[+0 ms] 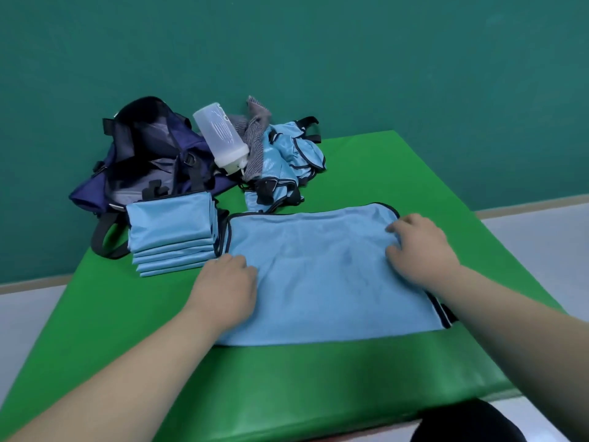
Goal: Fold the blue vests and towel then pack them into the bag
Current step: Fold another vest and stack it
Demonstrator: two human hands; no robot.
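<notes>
The pale blue mesh vest with dark trim (322,275) lay flat on the green padded surface (318,378), just right of the stack of folded blue vests (169,237). Its long axis ran left to right, roughly along the surface's near edge, with trimmed ends facing each side.

The left hand (223,285) rested on the vest's left edge, fingers (242,266) close together and bent down. The right hand (420,247) sat near the far right corner, fingertips on the cloth and thumb apart. Whether either hand was pinching the fabric could not be told.

To fold it well, the cloth probably wanted smoothing outward first. One end should then be carried squarely over the other, edges matched, to suit the stack.
</notes>
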